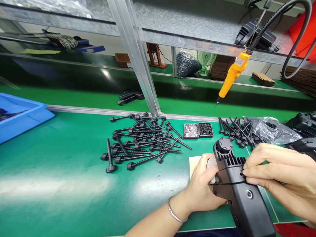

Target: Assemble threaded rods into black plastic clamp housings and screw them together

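My left hand (203, 186), with a silver bangle on its wrist, is closed round a black plastic housing (249, 210). The housing has a ribbed top, a lobed black knob (224, 145) at its upper end and a round metal-rimmed fitting (249, 194) on its face. Beside a small hole in that face, the thumb and fingers of my right hand (281, 174) are pinched together against the housing. Whatever sits between those fingertips is too small or hidden to make out. A pale grey piece (211, 168) shows behind the housing, by my left fingers.
A pile of black threaded rods with knobs (143, 138) lies left of two small trays, one with silver parts (191, 131), one with black (205, 129). An orange electric screwdriver (233, 74) hangs above. More rods (237, 131), a plastic bag (274, 130) and a blue bin (22, 115) flank the bench.
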Available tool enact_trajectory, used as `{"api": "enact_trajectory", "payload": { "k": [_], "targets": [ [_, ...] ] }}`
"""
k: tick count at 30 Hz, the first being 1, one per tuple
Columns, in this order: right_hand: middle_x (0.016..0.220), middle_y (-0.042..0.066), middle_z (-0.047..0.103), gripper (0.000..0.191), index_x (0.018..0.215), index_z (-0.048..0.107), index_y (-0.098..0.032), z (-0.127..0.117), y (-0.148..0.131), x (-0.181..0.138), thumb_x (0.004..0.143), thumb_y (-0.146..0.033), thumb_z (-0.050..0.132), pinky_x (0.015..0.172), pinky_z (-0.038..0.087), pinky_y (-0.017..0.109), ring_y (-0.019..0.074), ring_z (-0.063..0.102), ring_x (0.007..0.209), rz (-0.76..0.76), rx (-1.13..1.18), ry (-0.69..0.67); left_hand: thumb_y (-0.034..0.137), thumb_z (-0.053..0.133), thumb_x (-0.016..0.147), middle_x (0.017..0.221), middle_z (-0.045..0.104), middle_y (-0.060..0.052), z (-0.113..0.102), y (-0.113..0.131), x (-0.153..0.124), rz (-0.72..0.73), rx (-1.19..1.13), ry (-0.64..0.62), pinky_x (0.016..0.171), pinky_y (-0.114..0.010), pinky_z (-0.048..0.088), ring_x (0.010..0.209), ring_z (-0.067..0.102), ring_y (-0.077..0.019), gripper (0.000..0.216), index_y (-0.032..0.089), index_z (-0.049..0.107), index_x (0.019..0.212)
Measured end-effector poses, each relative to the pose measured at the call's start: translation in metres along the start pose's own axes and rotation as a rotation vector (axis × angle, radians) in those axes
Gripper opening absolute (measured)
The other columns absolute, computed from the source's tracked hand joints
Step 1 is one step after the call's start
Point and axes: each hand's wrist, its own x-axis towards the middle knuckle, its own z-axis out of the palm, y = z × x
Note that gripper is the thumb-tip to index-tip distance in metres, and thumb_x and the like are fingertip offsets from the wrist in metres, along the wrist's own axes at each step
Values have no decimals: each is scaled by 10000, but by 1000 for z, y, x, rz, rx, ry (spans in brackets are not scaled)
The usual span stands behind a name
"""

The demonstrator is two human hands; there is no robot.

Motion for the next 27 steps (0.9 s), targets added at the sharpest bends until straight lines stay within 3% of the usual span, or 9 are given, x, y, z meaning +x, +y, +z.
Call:
{"api": "enact_trajectory", "payload": {
  "k": [6,15,27],
  "targets": [
    [868,18,579,155,953,607,-183,5,-4,8,977,-65,509,655,449,222,95,525,762,53,25,-12,198,814,685,1087,577,-112,-2,0,1,6,22,-11,870,-417,560,1034,548,-276,481,199,622,1125],
    [976,25,513,119,925,567,-246,8,-9,8,996,-161,523,736,450,234,142,510,908,240,77,-34,197,809,706,1151,579,-120,-1,-1,1,17,-4,-4,900,-414,553,1089,530,-278,530,212,593,1190],
    [1017,-5,533,239,783,597,-251,11,-7,8,990,-371,589,825,467,157,127,521,983,606,488,-6,209,814,717,1168,573,-126,-1,0,1,11,-16,-13,923,-410,552,1113,535,-281,481,203,610,1152]
  ]
}}
